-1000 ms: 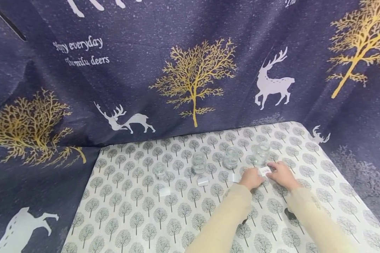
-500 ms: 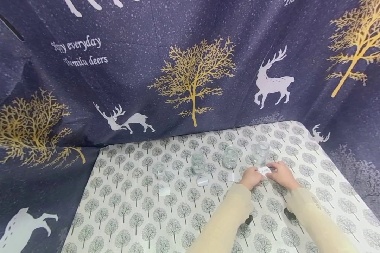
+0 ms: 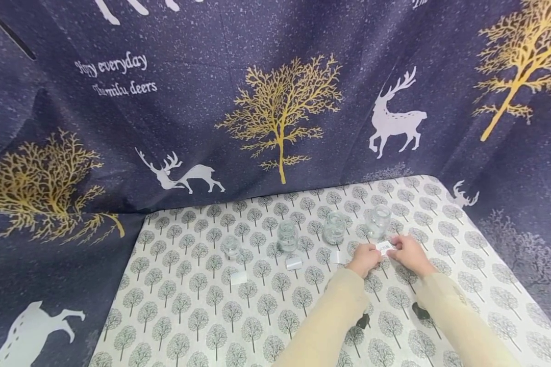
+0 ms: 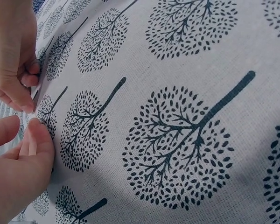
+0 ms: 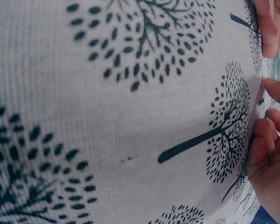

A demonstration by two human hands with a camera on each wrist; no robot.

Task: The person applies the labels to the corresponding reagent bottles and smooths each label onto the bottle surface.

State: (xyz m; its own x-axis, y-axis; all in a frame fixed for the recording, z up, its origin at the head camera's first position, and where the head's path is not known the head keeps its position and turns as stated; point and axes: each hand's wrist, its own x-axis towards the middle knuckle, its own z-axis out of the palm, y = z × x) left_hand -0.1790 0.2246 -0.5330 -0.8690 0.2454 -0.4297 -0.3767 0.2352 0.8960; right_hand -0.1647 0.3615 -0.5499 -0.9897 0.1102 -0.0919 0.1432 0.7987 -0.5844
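Note:
In the head view, a small white paper label [image 3: 384,247] with dark print lies between the two hands at the right of the table. My left hand [image 3: 365,259] pinches its left edge. The fingers of my right hand [image 3: 408,253] hold its right end. Just behind the label stands a clear glass jar [image 3: 378,222]. In the left wrist view, the left hand [image 4: 25,163] is low and the right hand [image 4: 14,60] above it. The right wrist view has the right hand [image 5: 270,163] below the left hand [image 5: 270,28]; the label is mostly hidden there.
Left of the hands stand more clear jars: one [image 3: 334,228], another [image 3: 287,236] and a smaller one [image 3: 231,246]. In front of them lie white labels: [image 3: 337,257] right, a curled label [image 3: 294,263] and a flat label [image 3: 238,278]. A tree-patterned cloth [image 3: 202,316] covers the table.
The label has shifted and turned slightly between the fingers, and both hands have moved very little. The jars and the other labels stay where they were.

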